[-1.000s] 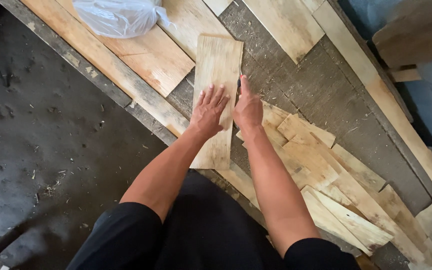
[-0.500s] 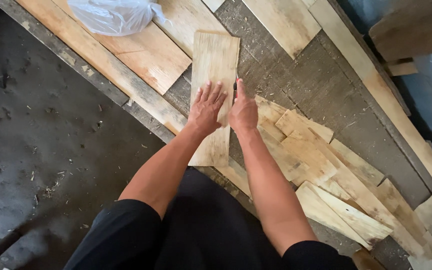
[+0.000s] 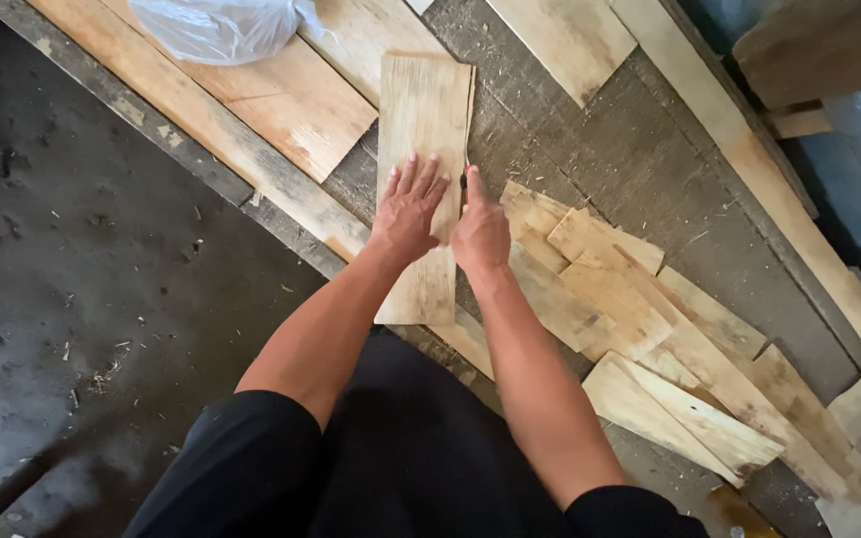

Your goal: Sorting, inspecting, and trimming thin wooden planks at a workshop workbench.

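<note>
Left of the panel, a dark floor [image 3: 102, 279] carried scattered chips and dust. A clear plastic bag [image 3: 221, 25] lay up and to the left of the panel, on a wide board [image 3: 291, 100] bordered by 1 long plank [image 3: 201, 130]. The panel [image 3: 426, 110], a thin, pale, rectangular sheet of wood, lay flat on the grey work surface [image 3: 600, 169], with its long axis running away from the person and its near end toward the body. The left hand [image 3: 409, 209] lay spread on the middle of the panel, palm down, gripping nothing and pinning it in place. The right hand [image 3: 480, 234] sat at the panel's right edge, curled, with the index finger extended along that edge. It appeared to close on a dark item [image 3: 463, 180], too small to identify, at the edge line. Judged from this posture, the step in hand was work along the panel's right long edge, with the tool point about halfway down its length. Any further stroke would call for steady downward pressure from the left hand and a straight line held parallel to the edge, with the left fingertips kept off that line. Right of the panel, a pile of offcuts [image 3: 630, 309] overlapped 1 another on the work surface. Farther right, a second long plank [image 3: 749, 159] ran diagonally.
</note>
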